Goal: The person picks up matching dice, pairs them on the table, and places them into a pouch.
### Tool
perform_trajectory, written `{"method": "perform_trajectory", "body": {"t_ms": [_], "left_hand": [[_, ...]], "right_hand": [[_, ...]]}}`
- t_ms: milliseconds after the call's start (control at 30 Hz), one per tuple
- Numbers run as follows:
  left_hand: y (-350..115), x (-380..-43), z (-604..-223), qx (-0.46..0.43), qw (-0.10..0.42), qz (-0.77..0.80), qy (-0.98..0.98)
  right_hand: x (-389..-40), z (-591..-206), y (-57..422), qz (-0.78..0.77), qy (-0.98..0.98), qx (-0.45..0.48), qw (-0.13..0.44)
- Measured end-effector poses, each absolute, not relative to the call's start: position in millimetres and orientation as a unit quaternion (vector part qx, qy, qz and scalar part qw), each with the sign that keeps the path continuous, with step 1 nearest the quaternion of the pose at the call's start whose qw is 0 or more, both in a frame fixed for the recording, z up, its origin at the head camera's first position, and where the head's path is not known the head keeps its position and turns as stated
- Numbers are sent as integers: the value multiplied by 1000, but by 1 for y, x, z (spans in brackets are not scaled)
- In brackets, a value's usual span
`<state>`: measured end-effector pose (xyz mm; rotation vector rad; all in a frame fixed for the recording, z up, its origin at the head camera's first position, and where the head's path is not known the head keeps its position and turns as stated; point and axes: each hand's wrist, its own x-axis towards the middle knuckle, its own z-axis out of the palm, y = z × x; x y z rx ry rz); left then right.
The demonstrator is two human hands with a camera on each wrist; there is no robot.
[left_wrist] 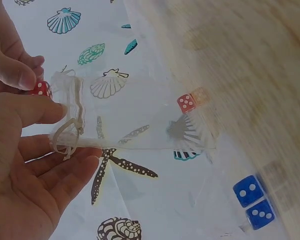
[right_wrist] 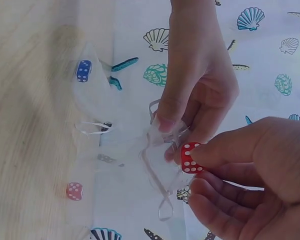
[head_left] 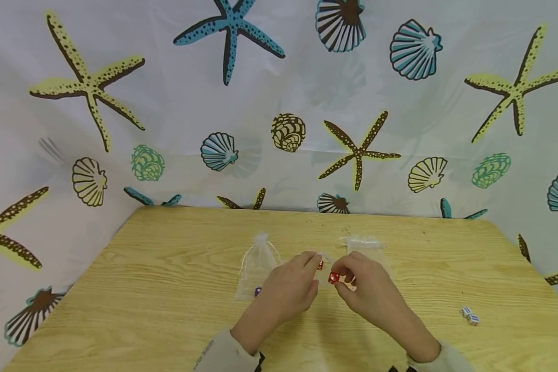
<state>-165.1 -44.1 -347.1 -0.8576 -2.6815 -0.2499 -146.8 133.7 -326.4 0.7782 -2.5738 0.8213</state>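
My left hand pinches the mouth of a small sheer drawstring bag, thumb on one side and fingers on the other. At that opening, my right hand holds a red die with white pips between thumb and fingertips. A second red die shows through the sheer fabric toward the bag's closed end. Left of the hands lies another sheer drawstring bag. Two blue dice sit side by side there, one partly hidden by my left wrist in the head view.
A further sheer bag lies flat behind my right hand. Two white dice with blue markings rest together on the wooden table at the right. A cloth printed with shells and starfish hangs behind the table.
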Motion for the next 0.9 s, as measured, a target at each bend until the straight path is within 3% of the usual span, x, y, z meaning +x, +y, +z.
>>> {"method": "perform_trajectory", "body": {"t_ms": [500, 900], "left_hand": [[-46, -165, -348, -309, 181, -98, -929], [-46, -165, -347, -310, 179, -106, -928]], "right_hand": [[-156, -337, 122, 209, -913, 256, 238], [-157, -337, 127, 222, -928, 255, 157]]}}
